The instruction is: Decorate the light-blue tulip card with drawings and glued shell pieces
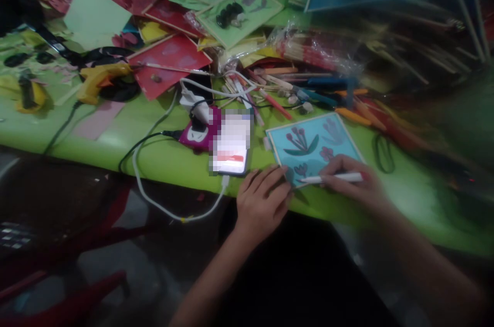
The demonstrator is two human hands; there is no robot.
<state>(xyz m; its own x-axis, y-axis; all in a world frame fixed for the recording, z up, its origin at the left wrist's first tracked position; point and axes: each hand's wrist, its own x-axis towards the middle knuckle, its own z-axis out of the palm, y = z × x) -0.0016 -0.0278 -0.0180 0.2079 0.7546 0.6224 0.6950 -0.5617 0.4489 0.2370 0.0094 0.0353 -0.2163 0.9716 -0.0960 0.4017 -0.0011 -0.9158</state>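
On a light-blue card [314, 129] with a pale frame are red flowers with dark green leaves. My right hand [357, 185] pinches a white marker pen [343, 178], its tip down at the card's lower left part, beside a small tulip shape. My left hand [264, 196] lies with fingers stretched over the card's lower left corner and the table edge. Left of the card, a lit phone [233, 155] with a blurred-out screen rests on the table.
The green table [162, 162] holds a pink power strip [193, 137], a yellow glue gun [96, 80] and a red card [173, 62]. A white cable [154, 201] loops over the front edge. Sticks, tools and a framed green card [254, 21] crowd the back.
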